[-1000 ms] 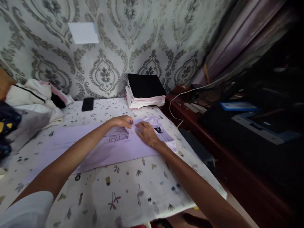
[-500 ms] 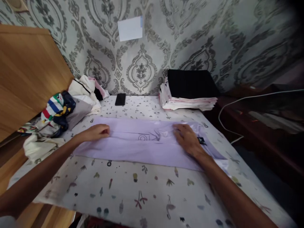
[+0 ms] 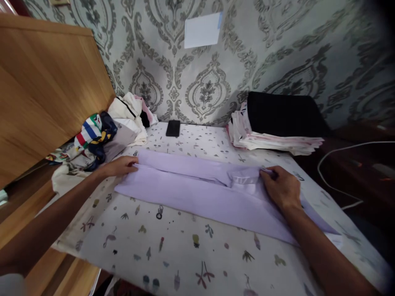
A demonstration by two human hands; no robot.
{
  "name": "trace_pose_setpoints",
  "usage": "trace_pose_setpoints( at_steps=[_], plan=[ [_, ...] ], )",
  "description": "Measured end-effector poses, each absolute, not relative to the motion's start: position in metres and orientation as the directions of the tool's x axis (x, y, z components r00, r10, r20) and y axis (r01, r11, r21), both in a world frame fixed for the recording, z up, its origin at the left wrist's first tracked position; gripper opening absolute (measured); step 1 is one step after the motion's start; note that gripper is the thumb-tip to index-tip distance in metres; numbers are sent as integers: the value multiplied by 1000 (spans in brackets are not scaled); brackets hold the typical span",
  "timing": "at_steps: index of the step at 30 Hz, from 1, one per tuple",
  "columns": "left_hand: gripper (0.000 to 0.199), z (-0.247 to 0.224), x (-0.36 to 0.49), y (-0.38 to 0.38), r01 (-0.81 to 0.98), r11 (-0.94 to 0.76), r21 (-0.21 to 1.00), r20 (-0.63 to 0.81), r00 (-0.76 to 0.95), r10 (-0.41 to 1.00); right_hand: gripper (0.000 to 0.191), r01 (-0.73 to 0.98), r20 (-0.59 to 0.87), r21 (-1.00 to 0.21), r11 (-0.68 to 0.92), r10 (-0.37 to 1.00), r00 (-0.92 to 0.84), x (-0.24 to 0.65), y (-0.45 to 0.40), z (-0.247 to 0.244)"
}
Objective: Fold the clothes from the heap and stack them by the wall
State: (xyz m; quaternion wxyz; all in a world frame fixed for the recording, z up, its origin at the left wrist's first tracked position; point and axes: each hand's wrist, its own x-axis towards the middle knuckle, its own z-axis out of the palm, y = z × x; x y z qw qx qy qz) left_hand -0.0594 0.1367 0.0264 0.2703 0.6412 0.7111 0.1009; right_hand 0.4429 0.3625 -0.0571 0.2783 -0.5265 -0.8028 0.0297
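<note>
A lavender garment lies in a long folded strip across the patterned white sheet, with a lengthwise seam of folded edges along its middle. At the strip's left end, my left hand pinches the cloth between thumb and fingers. Toward the right end, my right hand grips the upper layer, its fingers closed on a fold beside a bunched, shiny white patch. The garment's far right corner spreads out under my right forearm.
A black phone lies near the wall. Behind on the right stands a stack of folded clothes topped by black cloth. Crumpled clothes lie left, beside a wooden panel. A white cable hangs at the right.
The view has shifted left. Both hands now pinch the lavender cloth, and the line drawing and black label seen before no longer show. The cloth's upper layers have been drawn over the middle.
</note>
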Motion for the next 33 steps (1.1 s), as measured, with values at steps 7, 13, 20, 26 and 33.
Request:
trace_pose_setpoints(
  at_steps=[7,13,20,26,33],
  plan=[
    [32,26,-43,126,965,208,158,-100,-194,976,36,863,348,-390,320,919,-184,429,348,-43],
    [51,8,28,121,971,-60,229,105,36,994,46,782,465,-204,588,762,-451,398,305,-30],
    [70,-32,33,111,987,-71,141,-10,73,997,53,725,278,-74,684,713,-644,385,294,-67],
    [71,-36,3,100,996,63,68,21,-65,998,54,730,269,-63,680,716,-644,388,295,-66],
    [66,-38,-35,99,977,198,84,38,-201,979,53,664,265,-97,741,662,-701,339,263,-45]
  ],
)
